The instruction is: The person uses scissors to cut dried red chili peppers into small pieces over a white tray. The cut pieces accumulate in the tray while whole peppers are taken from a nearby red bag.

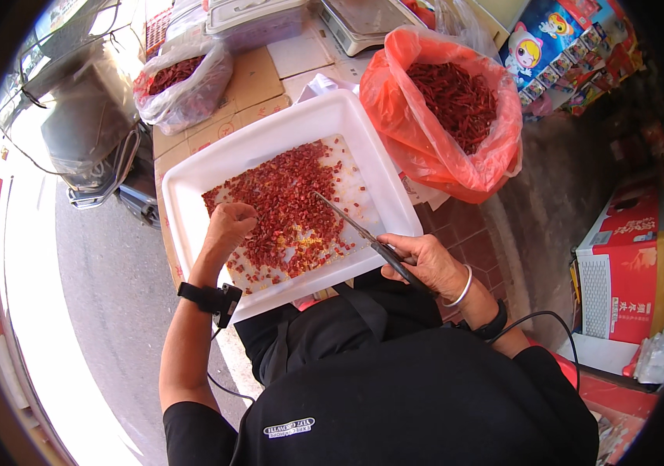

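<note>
A white plastic tray [387, 230] lies before me, tilted in the view. Cut pieces of dried red chilli [291, 192] cover much of its floor, with loose yellow seeds [307, 237] among them. Over the tray's left part, my left hand [230, 226] has its fingers curled and the thumb against them; nothing shows in its grasp. My right hand [425, 262], at the near right corner, grips a slim pointed metal tool [350, 220] with a dark handle. Its tip reaches over the chilli pieces. Seen edge-on, it could be scissors or tongs; I cannot tell which.
A red plastic bag [387, 108] of whole dried chillies stands beyond the tray's right side. At far left is a clear bag [192, 108] of chillies on cardboard [253, 73]. A scale [355, 29] and a lidded box [259, 23] stand behind. A motor scooter [96, 134] is left.
</note>
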The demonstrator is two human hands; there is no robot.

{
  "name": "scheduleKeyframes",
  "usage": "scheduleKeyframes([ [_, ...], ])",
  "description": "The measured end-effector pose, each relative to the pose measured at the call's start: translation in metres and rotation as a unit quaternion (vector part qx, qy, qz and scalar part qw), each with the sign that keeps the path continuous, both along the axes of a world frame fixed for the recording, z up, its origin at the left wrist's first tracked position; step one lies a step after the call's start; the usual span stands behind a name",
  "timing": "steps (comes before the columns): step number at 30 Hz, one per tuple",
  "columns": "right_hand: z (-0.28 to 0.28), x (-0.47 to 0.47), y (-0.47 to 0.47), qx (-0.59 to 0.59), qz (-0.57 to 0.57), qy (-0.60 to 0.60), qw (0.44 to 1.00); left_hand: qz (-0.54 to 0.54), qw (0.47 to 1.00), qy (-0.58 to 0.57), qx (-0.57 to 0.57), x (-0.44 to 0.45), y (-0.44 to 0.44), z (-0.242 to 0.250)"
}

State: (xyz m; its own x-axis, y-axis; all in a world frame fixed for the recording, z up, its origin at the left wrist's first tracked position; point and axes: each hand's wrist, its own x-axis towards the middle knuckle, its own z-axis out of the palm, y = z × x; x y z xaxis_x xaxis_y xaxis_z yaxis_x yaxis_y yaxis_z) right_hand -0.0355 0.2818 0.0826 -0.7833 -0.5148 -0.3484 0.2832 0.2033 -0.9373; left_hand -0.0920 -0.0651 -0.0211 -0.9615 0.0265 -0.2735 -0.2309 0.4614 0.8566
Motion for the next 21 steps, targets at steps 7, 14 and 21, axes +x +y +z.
scheduleKeyframes([
  [7,-0.008,-0.001,0.004,0.006,-0.002,0.028,1.0,-0.167,0.95,0.037,-0.263,0.002,0.018,-0.04],
  [14,-0.011,0.001,0.008,-0.032,-0.022,0.006,0.999,-0.245,0.882,0.059,-0.397,-0.007,0.046,-0.051],
  [21,-0.012,0.0,0.012,-0.004,-0.002,0.007,1.0,-0.092,0.994,-0.033,-0.045,-0.013,0.037,-0.011],
])
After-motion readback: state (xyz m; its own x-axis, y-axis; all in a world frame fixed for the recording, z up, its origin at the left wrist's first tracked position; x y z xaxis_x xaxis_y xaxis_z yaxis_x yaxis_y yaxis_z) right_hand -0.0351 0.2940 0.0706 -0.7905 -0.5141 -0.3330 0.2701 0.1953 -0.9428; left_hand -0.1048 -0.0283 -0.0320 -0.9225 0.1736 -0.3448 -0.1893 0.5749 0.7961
